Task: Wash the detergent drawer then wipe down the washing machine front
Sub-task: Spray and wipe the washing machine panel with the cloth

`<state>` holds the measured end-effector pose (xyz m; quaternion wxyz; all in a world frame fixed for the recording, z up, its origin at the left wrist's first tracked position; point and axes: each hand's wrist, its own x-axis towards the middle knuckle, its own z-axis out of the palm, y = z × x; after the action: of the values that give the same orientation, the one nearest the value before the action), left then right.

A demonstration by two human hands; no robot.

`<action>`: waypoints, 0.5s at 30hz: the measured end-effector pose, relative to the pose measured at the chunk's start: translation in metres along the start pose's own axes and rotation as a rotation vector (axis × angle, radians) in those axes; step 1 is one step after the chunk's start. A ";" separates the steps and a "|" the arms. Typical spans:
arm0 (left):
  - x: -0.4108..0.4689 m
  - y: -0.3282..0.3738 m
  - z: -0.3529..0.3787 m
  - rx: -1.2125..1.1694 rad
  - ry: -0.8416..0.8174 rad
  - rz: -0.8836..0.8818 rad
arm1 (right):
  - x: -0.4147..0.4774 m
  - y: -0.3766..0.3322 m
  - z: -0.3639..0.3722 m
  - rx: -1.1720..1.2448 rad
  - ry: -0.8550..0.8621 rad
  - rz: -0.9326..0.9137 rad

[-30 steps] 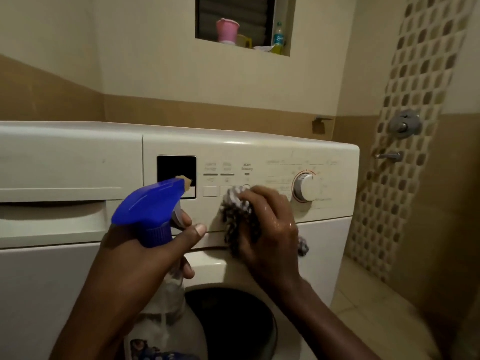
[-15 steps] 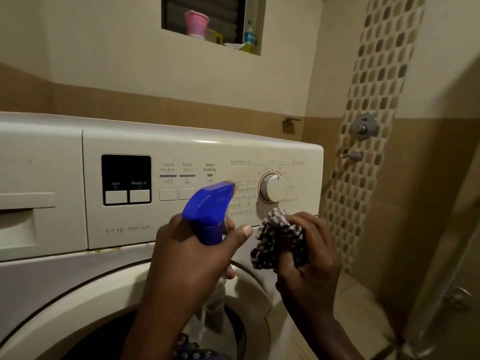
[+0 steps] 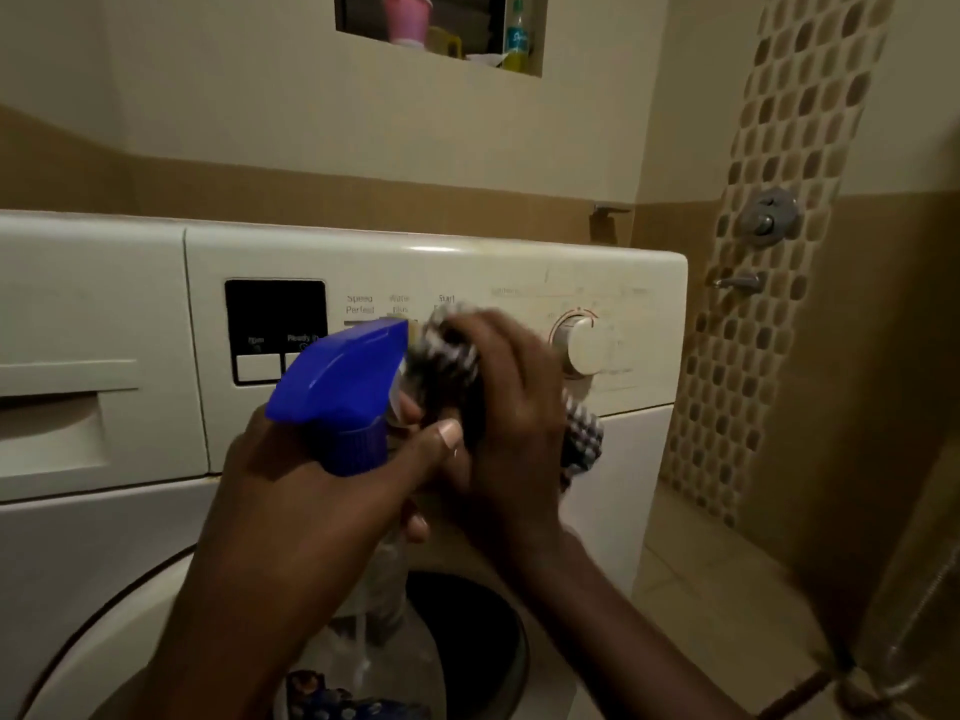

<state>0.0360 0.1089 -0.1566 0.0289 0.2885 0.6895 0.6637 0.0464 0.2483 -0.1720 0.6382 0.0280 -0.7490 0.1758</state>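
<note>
The white front-loading washing machine (image 3: 467,262) fills the lower left of the view. Its detergent drawer (image 3: 78,356) sits shut at the far left of the control panel. My left hand (image 3: 322,491) grips a clear spray bottle with a blue trigger head (image 3: 343,376), held in front of the panel. My right hand (image 3: 509,423) holds a checked dark-and-white cloth (image 3: 447,356) pressed against the panel over the buttons, left of the white dial (image 3: 584,345). A loose end of the cloth hangs out to the right of that hand. The hand and cloth are blurred.
A black display (image 3: 275,324) sits left of the buttons. The round door (image 3: 457,641) shows below my arms. A wall niche holds a pink cup (image 3: 408,18) and a bottle (image 3: 517,39). Shower fittings (image 3: 769,215) are on the tiled wall to the right, above the floor (image 3: 701,589).
My right hand moved the cloth up and left from below the dial onto the buttons. The spray bottle stayed in my left hand, now overlapping the display's right edge.
</note>
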 end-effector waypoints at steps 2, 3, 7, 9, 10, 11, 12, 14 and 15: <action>-0.003 0.003 -0.006 0.001 0.014 -0.009 | -0.026 0.001 -0.002 -0.021 -0.072 -0.128; -0.006 0.006 -0.009 0.011 0.050 0.021 | -0.025 0.003 -0.002 -0.015 -0.076 -0.146; -0.019 0.017 -0.022 0.027 0.083 0.084 | 0.021 -0.002 -0.001 0.006 0.062 0.045; -0.022 0.015 -0.031 0.027 0.092 0.048 | 0.045 -0.005 0.001 -0.004 0.134 0.146; -0.023 0.016 -0.036 0.038 0.082 0.044 | 0.052 -0.008 0.002 0.003 0.155 0.192; -0.025 0.019 -0.040 0.053 0.065 0.055 | 0.054 -0.011 0.003 0.020 0.159 0.210; -0.026 0.022 -0.043 0.070 0.060 0.062 | 0.053 -0.016 0.006 0.059 0.148 0.198; -0.031 0.022 -0.049 0.053 0.101 0.042 | 0.041 -0.031 0.014 0.123 0.070 0.092; -0.030 0.019 -0.052 0.041 0.125 0.025 | 0.032 -0.038 0.020 0.138 0.015 0.013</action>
<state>0.0458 0.0478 -0.1435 -0.0283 0.2555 0.6997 0.6666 0.0321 0.2126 -0.1349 0.6392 0.0657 -0.7305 0.2311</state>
